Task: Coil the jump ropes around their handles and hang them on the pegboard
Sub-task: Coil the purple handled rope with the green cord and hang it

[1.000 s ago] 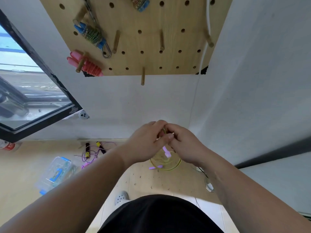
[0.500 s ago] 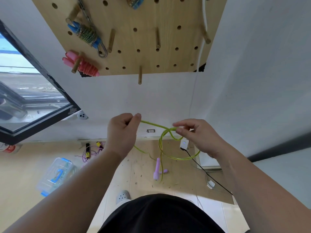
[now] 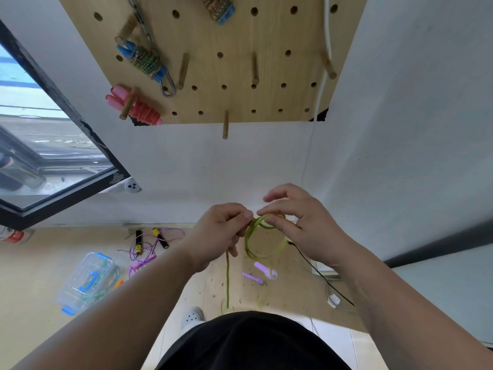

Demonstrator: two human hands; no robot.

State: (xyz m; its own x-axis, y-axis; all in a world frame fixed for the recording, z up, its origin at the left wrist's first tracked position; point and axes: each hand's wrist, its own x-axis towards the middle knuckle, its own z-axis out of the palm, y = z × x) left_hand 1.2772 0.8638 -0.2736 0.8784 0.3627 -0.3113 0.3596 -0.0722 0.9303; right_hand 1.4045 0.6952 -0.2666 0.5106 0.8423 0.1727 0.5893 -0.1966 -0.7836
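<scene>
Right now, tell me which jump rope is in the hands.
The green rope, looped between the left hand and right hand. The pink rope and blue ropes hang on the pegboard; the purple rope lies on the floor.

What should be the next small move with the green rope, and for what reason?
Probably the left hand should draw up the hanging strand and lay one more loop: the green rope forms only a small coil pinched by the right hand, while a long strand and the purple handles dangle below.
</scene>
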